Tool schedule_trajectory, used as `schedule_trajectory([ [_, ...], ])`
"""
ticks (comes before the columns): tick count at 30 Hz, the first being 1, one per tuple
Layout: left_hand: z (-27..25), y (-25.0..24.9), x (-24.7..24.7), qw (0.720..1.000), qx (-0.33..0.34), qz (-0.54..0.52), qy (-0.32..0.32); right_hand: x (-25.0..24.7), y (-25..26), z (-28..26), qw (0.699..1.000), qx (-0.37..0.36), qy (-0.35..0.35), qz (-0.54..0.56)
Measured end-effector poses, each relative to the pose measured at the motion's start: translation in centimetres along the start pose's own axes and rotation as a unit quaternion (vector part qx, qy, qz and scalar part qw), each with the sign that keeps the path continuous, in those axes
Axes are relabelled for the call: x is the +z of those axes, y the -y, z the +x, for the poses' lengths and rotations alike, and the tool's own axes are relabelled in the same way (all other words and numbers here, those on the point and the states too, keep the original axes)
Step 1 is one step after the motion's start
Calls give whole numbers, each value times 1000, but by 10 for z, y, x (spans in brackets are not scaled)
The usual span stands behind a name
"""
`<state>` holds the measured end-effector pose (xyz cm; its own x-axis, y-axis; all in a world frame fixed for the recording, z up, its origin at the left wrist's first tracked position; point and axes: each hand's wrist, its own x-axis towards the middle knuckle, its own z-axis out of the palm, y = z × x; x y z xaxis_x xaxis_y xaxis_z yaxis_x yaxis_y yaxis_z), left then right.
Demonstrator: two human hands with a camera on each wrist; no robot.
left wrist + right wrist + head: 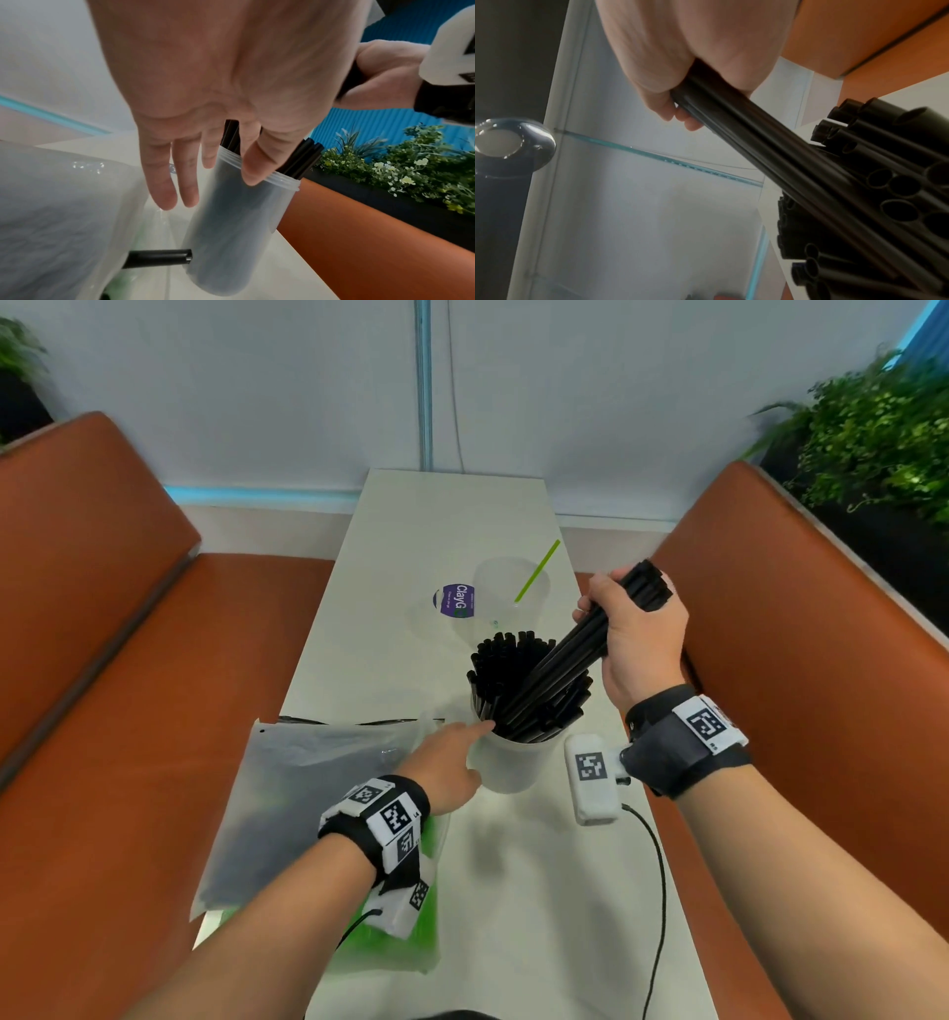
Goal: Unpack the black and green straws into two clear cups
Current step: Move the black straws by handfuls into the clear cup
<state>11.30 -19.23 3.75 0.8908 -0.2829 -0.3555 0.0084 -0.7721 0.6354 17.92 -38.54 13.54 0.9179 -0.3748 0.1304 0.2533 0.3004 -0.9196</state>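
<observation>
The right hand (634,629) grips a bundle of black straws (575,654), its fingers (677,113) curled closed around them. The bundle slants down toward 7 o'clock, and its lower ends go into the near clear cup (506,762), which stands upright near the middle of the white bench (390,546) and is already packed with black straws. The left hand (447,762) is open; its fingers (164,188) are straight, and in the left wrist view the thumb touches the rim of this cup at its 9 o'clock side. At 12 o'clock from the near cup stands the second clear cup (511,593), with one green straw (536,572) leaning in it toward 1 o'clock. Just beside it, at 9 o'clock, lies a clear lid with a purple label (454,600). At 8 o'clock from the near cup lies a plastic bag (308,793), and under the left wrist a bag of green straws (405,922) partly shows. In the left wrist view one black straw (159,258) lies on the bench, touching the foot of the cup.
</observation>
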Motion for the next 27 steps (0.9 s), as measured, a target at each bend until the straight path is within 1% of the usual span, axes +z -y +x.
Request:
schedule_trajectory([
  [2,1,1,1,1000,4,9,-1,2,-4,-1,999,-22,5,-44],
  [3,2,1,1,1000,3,10,0,3,-8,-3,996,-37,9,-86],
  [5,4,2,2,1000,-1,6,1,3,-17,-8,981,-62,30,-182],
  [7,4,3,2,1000,-1,3,0,4,-30,-15,961,-55,70,-260],
  [8,5,3,1,1000,0,0,-2,4,-35,-18,947,-50,92,-304],
  [10,5,3,1,1000,4,-1,-7,4,-47,-20,905,-50,125,-403],
  [13,5,5,2,1000,11,-5,-15,3,-60,-20,823,-18,140,-551],
  [14,5,6,3,1000,14,-6,-17,2,-63,-21,802,-11,143,-580],
  [15,5,6,3,1000,15,-8,-20,2,-66,-22,791,-10,142,-595],
  [18,4,5,3,999,11,-14,-27,1,-68,-22,783,-20,170,-599],
  [19,4,4,3,999,8,-17,-29,0,-67,-22,787,-29,178,-591],
  [22,2,3,2,999,0,-28,-32,-12,-65,-25,819,-79,171,-542],
  [23,2,3,2,999,-2,-30,-34,-19,-65,-28,822,-102,175,-533],
  [24,2,3,2,999,-4,-31,-37,-28,-67,-32,817,-124,187,-532],
  [26,1,2,3,999,-7,-28,-38,-46,-73,-41,792,-156,224,-546],
  [27,1,1,3,999,-7,-25,-37,-53,-78,-45,781,-161,239,-555],
])
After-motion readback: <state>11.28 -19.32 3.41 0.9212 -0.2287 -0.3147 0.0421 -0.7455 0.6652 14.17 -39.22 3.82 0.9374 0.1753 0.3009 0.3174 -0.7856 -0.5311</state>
